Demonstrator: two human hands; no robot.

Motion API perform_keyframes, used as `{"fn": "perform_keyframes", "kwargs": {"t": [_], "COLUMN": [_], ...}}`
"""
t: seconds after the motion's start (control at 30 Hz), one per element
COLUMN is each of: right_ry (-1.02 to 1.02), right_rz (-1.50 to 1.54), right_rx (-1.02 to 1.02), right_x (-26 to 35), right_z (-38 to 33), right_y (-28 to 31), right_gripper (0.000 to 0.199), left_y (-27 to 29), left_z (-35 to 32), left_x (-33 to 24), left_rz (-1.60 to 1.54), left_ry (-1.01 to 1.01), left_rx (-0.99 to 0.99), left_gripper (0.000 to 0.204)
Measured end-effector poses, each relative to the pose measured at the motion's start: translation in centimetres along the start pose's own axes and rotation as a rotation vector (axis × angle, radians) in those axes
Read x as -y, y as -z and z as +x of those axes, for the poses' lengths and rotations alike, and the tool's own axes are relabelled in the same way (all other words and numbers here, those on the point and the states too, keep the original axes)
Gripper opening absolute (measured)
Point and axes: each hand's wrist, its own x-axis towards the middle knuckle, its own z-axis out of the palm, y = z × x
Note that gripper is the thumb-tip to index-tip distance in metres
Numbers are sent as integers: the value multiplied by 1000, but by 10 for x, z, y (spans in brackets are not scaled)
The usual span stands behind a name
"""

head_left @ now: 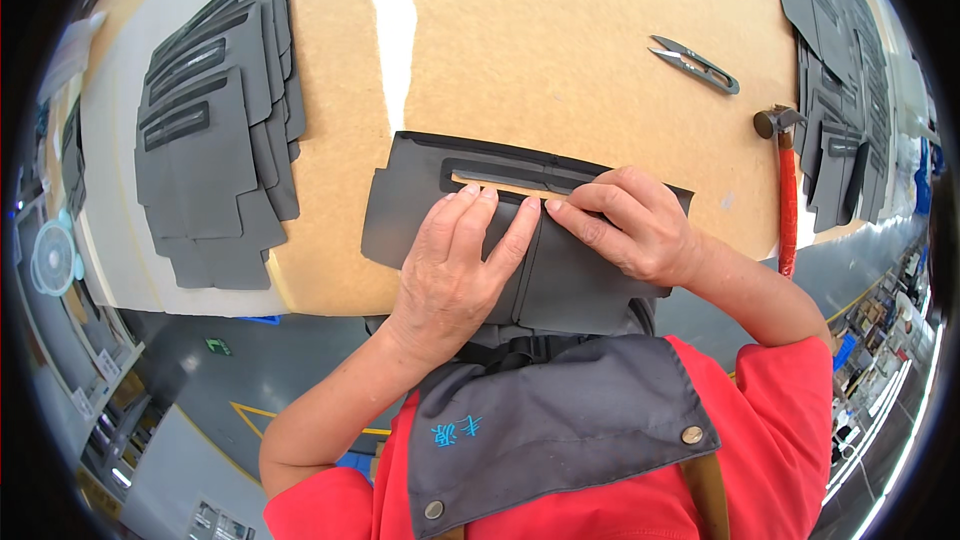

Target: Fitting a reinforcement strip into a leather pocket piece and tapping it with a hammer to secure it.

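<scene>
Leftmost, a stack of grey cut pieces [215, 130] on the desk [560, 30]. Centrally, left hand [455, 265] flat, fingers extended, pressing the dark grey slotted panel [420, 195]; right hand [625, 225] pressing, seemingly pinching, its slot edge. Farther right, thread snips [695, 64], red-handled hammer [786, 180].

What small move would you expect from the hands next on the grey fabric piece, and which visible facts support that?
Probably sliding the fingertips along the slot, pressing its lower edge flat. Both the left hand and right hand already press the grey fabric piece just below that opening, fingertips meeting at mid-length, with more edge lying either side.
</scene>
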Motion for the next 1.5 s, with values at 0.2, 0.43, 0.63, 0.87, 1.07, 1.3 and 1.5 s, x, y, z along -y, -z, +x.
{"fn": "perform_keyframes", "kwargs": {"t": [0.2, 0.43, 0.63, 0.87, 1.07, 1.3, 1.5], "right_ry": [7, 57, -48, -163, -35, 53, -95], "right_rz": [15, -38, 24, 125, -6, -34, 65], "right_rx": [50, 22, 10, -15, 22, 20, -13], "right_x": [-2, -1, -2, -3, -4, -7, -9], "right_z": [1, 0, -6, -16, -21, -21, -35], "right_y": [4, 5, 0, 7, 10, 10, 10], "right_gripper": [39, 39, 34, 37, 42, 36, 36], "left_y": [7, 0, 4, 4, 5, 3, 1], "left_z": [6, 3, 5, 5, 5, 6, 4], "left_x": [-8, -13, -16, -19, -23, -31, -32], "left_rz": [93, 71, 58, 107, 93, 129, 171], "left_ry": [-60, -55, -45, -46, 0, 32, 26], "left_rx": [45, 17, 45, 48, 58, 93, 115], "left_gripper": [49, 50, 53, 55, 59, 67, 70]}}
